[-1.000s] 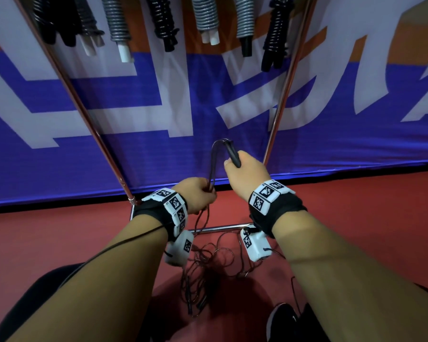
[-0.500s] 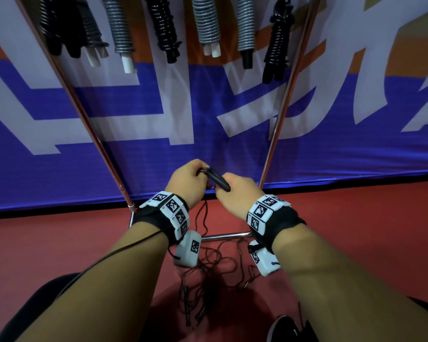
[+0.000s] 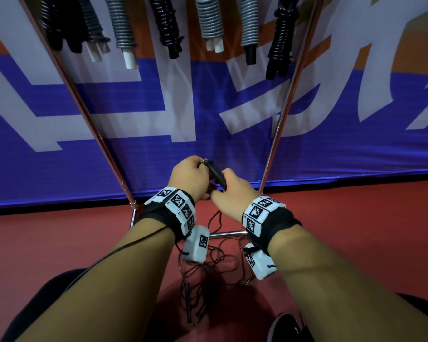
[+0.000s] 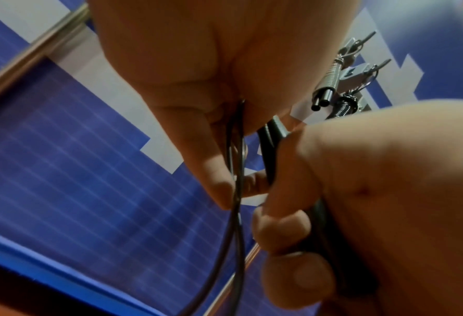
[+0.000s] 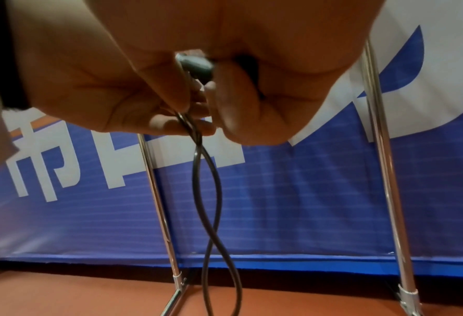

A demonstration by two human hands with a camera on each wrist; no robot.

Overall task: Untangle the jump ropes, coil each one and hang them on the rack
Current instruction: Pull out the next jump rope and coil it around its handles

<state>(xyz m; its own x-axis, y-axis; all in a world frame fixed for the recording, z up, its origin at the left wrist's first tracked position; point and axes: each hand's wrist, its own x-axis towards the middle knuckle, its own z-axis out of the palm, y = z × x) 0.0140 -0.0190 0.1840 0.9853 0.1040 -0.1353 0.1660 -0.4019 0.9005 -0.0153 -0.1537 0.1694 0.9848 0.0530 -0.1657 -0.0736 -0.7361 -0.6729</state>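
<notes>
- Between the rack's two uprights (image 3: 279, 124), low before the blue banner (image 3: 158, 154), a black jump-rope handle (image 3: 216, 175) is gripped in the curled right hand (image 3: 232, 193).
- Left hand (image 3: 189, 177) pinches the thin cord (image 5: 211, 203), knuckles up, touching the right.
- Loose cord lies tangled on the red floor (image 3: 59, 243) beneath both wrists.

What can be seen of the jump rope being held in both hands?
The jump rope has a thin dark cord and a slim black handle. The right hand grips the handle; the left hand pinches the cord. Two strands hang down, crossing each other, toward the tangled pile on the red floor. It is not yet coiled.
</notes>
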